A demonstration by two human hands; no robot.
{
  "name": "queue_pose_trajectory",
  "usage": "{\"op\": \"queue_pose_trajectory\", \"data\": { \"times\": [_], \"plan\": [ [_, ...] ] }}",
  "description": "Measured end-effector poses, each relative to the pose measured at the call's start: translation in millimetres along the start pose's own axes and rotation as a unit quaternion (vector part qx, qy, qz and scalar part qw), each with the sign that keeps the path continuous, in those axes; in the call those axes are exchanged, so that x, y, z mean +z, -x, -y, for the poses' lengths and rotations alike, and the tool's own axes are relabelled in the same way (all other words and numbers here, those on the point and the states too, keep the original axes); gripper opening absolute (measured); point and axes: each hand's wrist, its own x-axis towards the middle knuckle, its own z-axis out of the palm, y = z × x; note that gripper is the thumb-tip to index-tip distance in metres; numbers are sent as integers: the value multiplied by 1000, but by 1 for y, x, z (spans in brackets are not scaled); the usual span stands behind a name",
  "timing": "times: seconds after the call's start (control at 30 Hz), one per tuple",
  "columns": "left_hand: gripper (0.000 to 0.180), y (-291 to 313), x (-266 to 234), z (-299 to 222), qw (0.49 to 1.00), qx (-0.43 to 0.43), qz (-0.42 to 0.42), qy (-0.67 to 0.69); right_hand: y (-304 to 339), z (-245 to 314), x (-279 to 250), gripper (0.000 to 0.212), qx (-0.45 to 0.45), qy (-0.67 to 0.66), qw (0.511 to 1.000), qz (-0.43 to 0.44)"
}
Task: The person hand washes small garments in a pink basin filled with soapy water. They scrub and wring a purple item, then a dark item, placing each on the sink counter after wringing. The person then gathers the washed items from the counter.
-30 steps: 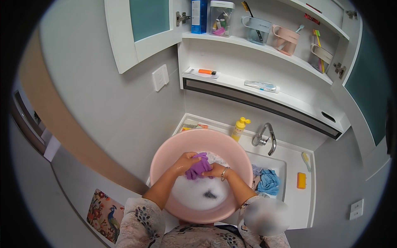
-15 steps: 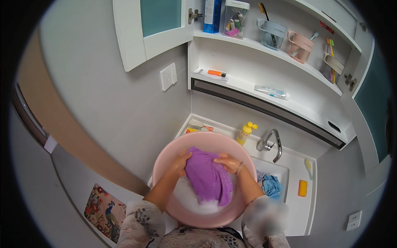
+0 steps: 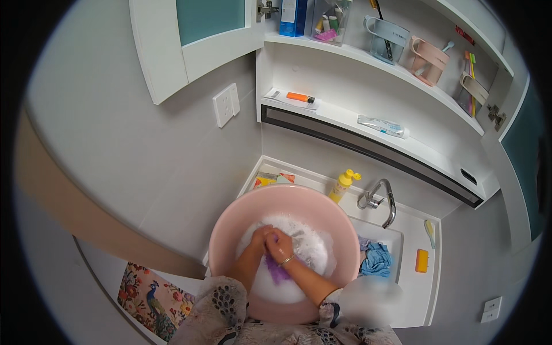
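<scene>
"Head view: what does the wide pink basin [image 3: 276, 198] hold?"

"White suds [image 3: 314, 244], and in the middle the purple cloth [image 3: 278, 271], bunched up at the person's hands, its lower end hanging into the foam."

"And the hands?"

"The right hand [image 3: 280, 246] is closed around the cloth. The left hand [image 3: 262, 237] presses against it, but its fingers are partly hidden, so its grip cannot be told."

"Anything in the sink [image 3: 398, 238]?"

"A crumpled blue cloth [image 3: 376, 260], just right of the basin. A yellow bottle [image 3: 342, 185] stands behind, near the faucet [image 3: 386, 201]."

"What about the shelf above?"

"A clear container [image 3: 344, 20] with small coloured items inside, then three cups. The pale blue cup [image 3: 397, 39] holds a dark-handled brush [image 3: 387, 49], the pink cup [image 3: 432, 54] a light-coloured brush [image 3: 448, 45], and the beige-banded cup [image 3: 475, 87] upright toothbrushes [image 3: 472, 62]."
</scene>
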Motion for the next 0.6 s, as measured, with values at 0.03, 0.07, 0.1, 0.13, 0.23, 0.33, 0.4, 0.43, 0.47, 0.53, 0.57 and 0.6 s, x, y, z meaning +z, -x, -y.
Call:
{"op": "queue_pose_trajectory", "data": {
  "times": [0.03, 0.07, 0.1, 0.13, 0.23, 0.33, 0.4, 0.43, 0.47, 0.53, 0.57, 0.6],
  "plan": [
    [38, -9, -5, 7, 999, 22, 21, 12, 7, 6, 4, 24, -61, 52, 997, -22],
    [38, -17, -11, 15, 999, 37, 18, 19, 10, 9, 6, 23, -122, 103, 986, -44],
    [38, -14, -13, 17, 998, 53, 11, 22, 2, 4, 2, 23, -66, 115, 991, -27],
    [37, 5, 23, 20, 998, 52, -6, 20, -17, -16, -17, 23, -4, 138, 990, -20],
    [40, 15, 57, 9, 996, 28, -31, -78, -32, -13, -35, 27, -13, 295, 954, -41],
    [43, 16, 30, -6, 992, 30, 43, -111, -7, 20, -9, 23, -182, 349, 919, -32],
    [40, 15, 23, 0, 998, -5, 60, 12, -10, 17, -11, 23, -106, 340, 934, 28],
    [38, 15, 19, 3, 995, -22, 67, 74, -12, 13, -14, 24, -68, 334, 938, 59],
    [35, 13, 21, 10, 996, -48, 62, 43, -16, 1, -17, 26, -27, 333, 938, 90],
    [29, 13, 49, 9, 994, -87, 56, -43, -53, -72, -40, 40, 82, 207, 975, -15],
    [28, 12, 45, 2, 991, -100, 41, -79, -52, -63, -43, 39, 167, 85, 982, -2],
    [29, 8, 42, -3, 998, -56, 29, 0, -55, -74, -37, 35, 168, 5, 984, -49]
  ]
}}
